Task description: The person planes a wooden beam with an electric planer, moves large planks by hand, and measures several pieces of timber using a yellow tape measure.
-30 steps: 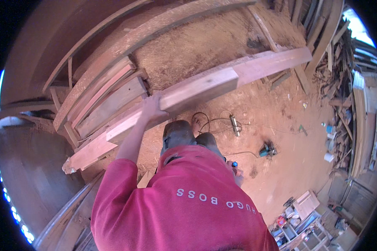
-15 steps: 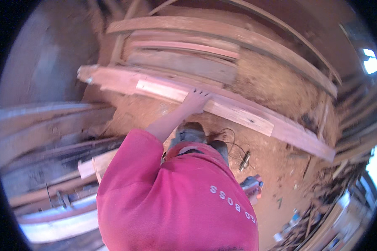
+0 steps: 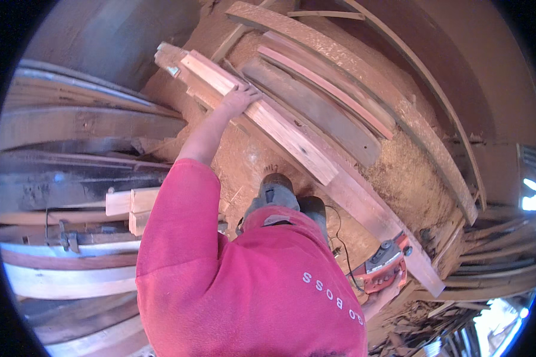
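A pale wooden board (image 3: 292,134) lies along a longer reddish plank (image 3: 363,202) that runs from upper left to lower right in front of me. My left hand (image 3: 239,100) grips the pale board near its far left end, fingers curled over its top. At lower right, my right hand (image 3: 387,282) is wrapped round the handle of a red and grey electric planer (image 3: 384,262). The planer is close to the near right end of the plank; I cannot tell whether they touch. Its dark cord (image 3: 341,238) hangs down toward the floor by my legs.
Beyond the plank, several boards (image 3: 315,113) lie on sawdust (image 3: 411,172), framed by a long curved beam (image 3: 363,65). Stacked timber (image 3: 71,128) fills the left side, with a metal clamp (image 3: 68,236) on it. Wood scraps (image 3: 423,327) are heaped at lower right.
My right hand has brought the planer up and outward from beside my hip to the plank's right end. My left hand stays on the board. The view has turned, so the plank slants more steeply.
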### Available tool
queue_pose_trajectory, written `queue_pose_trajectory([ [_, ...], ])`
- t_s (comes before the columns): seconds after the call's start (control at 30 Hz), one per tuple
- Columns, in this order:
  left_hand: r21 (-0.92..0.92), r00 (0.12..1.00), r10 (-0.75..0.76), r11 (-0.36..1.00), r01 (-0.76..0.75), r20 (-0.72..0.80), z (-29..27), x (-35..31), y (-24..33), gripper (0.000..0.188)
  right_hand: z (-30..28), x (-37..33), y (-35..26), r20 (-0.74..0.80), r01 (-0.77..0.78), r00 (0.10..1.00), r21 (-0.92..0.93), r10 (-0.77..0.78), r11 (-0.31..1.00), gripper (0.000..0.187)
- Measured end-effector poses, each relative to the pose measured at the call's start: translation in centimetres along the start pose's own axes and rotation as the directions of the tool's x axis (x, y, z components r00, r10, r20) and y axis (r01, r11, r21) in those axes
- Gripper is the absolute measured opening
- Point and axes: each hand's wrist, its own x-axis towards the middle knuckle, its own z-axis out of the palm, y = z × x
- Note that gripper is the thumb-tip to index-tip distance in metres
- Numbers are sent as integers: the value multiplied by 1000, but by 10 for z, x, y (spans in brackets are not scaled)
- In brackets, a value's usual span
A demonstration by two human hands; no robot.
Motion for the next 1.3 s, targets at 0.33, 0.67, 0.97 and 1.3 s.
queue_pose_trajectory([
  [0.33,-602,611,-719,659,451,-331,30,-55,80,73,128,73,-46,763,87,643,-161,68,983,47],
  [0.67,-889,657,-691,46,456,302,126,-140,307,49,291,56,-22,978,659,1,-158,208,736,43],
  [0.97,-781,604,-647,21,624,465,155,-214,354,41,271,72,8,935,735,-52,-202,351,647,51],
  [1.3,-632,329,-731,-177,754,598,169,-299,359,44,313,54,17,907,822,-63,-189,416,538,46],
])
